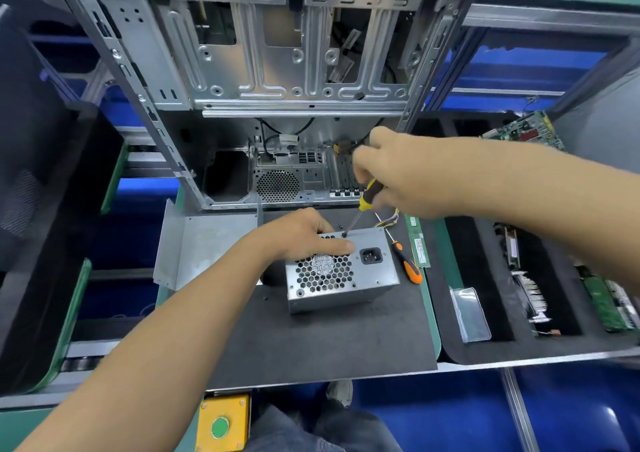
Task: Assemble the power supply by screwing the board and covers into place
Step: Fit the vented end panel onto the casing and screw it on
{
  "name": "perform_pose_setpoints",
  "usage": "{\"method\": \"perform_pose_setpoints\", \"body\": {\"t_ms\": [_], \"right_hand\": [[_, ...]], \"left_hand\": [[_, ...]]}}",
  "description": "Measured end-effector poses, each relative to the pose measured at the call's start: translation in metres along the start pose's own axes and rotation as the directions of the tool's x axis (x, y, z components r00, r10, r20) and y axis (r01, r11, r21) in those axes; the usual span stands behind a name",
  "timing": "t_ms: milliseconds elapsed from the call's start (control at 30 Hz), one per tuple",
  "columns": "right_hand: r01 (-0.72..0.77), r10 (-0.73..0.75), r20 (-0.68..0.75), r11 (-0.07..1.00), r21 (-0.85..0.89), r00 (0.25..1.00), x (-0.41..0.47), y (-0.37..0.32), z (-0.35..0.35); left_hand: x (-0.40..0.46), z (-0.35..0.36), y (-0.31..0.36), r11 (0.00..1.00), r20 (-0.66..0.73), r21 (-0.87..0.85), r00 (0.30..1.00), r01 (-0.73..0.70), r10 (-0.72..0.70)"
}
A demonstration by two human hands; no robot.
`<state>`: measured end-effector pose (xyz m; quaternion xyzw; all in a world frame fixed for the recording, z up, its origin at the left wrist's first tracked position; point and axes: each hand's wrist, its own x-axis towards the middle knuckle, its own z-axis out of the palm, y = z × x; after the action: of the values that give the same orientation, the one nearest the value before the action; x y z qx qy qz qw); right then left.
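At frame centre, the left hand [304, 235] presses flat-fingered on the grey metal power supply box [341, 271]; the right hand [398, 177] grips a yellow-black-handled screwdriver [360, 210], tip on a top screw [344, 234].

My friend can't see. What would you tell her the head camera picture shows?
A person's right hand turns a yellow-handled screwdriver into a screw on top of a metal power supply box, while the left hand holds the box steady. An orange screwdriver lies beside it, and an open computer case stands behind.
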<state>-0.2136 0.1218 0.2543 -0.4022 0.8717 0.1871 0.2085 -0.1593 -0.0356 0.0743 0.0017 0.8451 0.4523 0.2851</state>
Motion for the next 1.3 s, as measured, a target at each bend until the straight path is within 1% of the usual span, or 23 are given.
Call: {"method": "perform_pose_setpoints", "body": {"t_ms": [33,100,133,233,267,300,333,400,433,500,533,633,667,733,833,900,933,1000,1067,1100,1167,1233,1300], "right_hand": [[0.016,-0.017,-0.02,0.998,-0.062,1.0,0.0,-0.001,0.002],[0.0,-0.01,-0.074,0.991,-0.135,0.997,-0.001,-0.006,0.006],[-0.001,-0.011,-0.076,0.989,-0.15,0.997,-0.003,-0.01,0.003],[-0.059,0.06,-0.032,0.997,0.039,0.998,-0.002,-0.008,-0.004],[-0.07,0.071,-0.017,0.996,0.063,0.997,-0.002,-0.006,-0.004],[-0.066,0.066,0.006,0.996,0.062,0.998,-0.001,-0.004,-0.002],[-0.031,0.03,0.029,0.999,0.026,0.999,-0.001,-0.004,-0.002],[0.043,-0.042,0.014,0.997,-0.059,0.999,-0.001,-0.006,0.0],[0.039,-0.04,-0.011,0.996,-0.076,0.999,0.0,-0.007,0.001],[0.009,-0.011,-0.015,0.991,-0.13,1.0,0.002,-0.011,0.001],[-0.001,-0.001,-0.016,0.993,-0.114,1.0,0.004,-0.013,0.001],[-0.101,0.101,-0.01,0.995,0.021,0.995,0.01,-0.012,0.002],[-0.097,0.097,0.021,0.995,0.034,0.995,0.009,-0.01,0.001],[-0.04,0.037,0.076,0.999,0.028,0.996,0.005,-0.004,-0.002],[0.071,-0.073,-0.028,0.995,-0.071,0.997,0.0,-0.006,-0.001],[0.057,-0.064,-0.067,0.992,-0.114,0.996,0.004,-0.012,0.004],[0.025,-0.03,-0.088,0.998,-0.058,0.996,0.006,-0.013,0.004],[-0.058,0.059,-0.027,0.997,0.047,0.998,0.008,-0.009,-0.001],[-0.051,0.045,0.075,0.995,0.088,0.996,0.005,-0.001,-0.003],[-0.017,0.01,0.086,0.997,0.078,0.996,0.002,0.0,-0.004],[0.052,-0.052,0.016,0.999,0.013,0.999,-0.004,-0.001,-0.003],[0.015,-0.016,-0.036,1.0,-0.025,0.999,-0.004,-0.007,-0.002],[-0.03,0.029,-0.055,1.0,-0.006,0.998,0.0,-0.013,-0.001]], "left_hand": [[0.0,0.0,0.0,1.0,-0.005,-0.003,1.0,-0.001,0.001],[0.0,0.0,0.0,1.0,-0.014,0.002,1.0,-0.005,0.005],[0.0,0.0,0.0,1.0,-0.022,0.007,1.0,-0.007,0.007],[0.0,0.0,-0.002,1.0,-0.023,0.015,1.0,-0.012,0.013],[0.001,0.001,-0.002,1.0,-0.019,0.018,1.0,-0.013,0.013],[0.001,0.001,-0.002,1.0,-0.018,0.018,1.0,-0.013,0.013],[0.001,0.001,-0.002,1.0,-0.018,0.015,1.0,-0.016,0.016],[0.001,0.002,-0.003,1.0,-0.019,0.023,1.0,-0.019,0.02],[0.0,0.002,-0.003,0.999,-0.02,0.033,1.0,-0.021,0.022],[0.0,0.001,-0.003,0.999,-0.028,0.04,0.999,-0.018,0.019],[0.0,0.0,-0.003,0.999,-0.031,0.031,0.999,-0.01,0.011],[0.001,-0.002,-0.002,1.0,-0.02,0.015,1.0,-0.003,0.003],[0.001,-0.001,-0.002,1.0,-0.017,0.019,1.0,-0.006,0.007],[0.001,-0.001,-0.001,1.0,-0.012,0.016,1.0,-0.021,0.022],[0.001,0.0,-0.003,0.999,-0.007,0.011,0.999,-0.04,0.041],[0.0,0.0,-0.002,0.999,-0.01,-0.008,0.999,-0.036,0.036],[0.0,0.0,-0.002,0.999,-0.014,-0.017,0.999,-0.038,0.038],[-0.001,0.0,-0.003,0.999,-0.019,-0.015,0.999,-0.042,0.042],[-0.001,-0.001,-0.002,0.999,-0.021,0.002,0.999,-0.044,0.044],[0.0,-0.001,-0.001,0.999,-0.021,0.007,0.999,-0.045,0.045],[-0.001,-0.001,-0.001,0.999,-0.02,0.011,0.999,-0.045,0.046],[-0.001,0.0,-0.001,0.999,-0.022,0.012,0.999,-0.038,0.039],[-0.001,0.0,0.0,0.999,-0.029,0.012,0.999,-0.035,0.035]]}}
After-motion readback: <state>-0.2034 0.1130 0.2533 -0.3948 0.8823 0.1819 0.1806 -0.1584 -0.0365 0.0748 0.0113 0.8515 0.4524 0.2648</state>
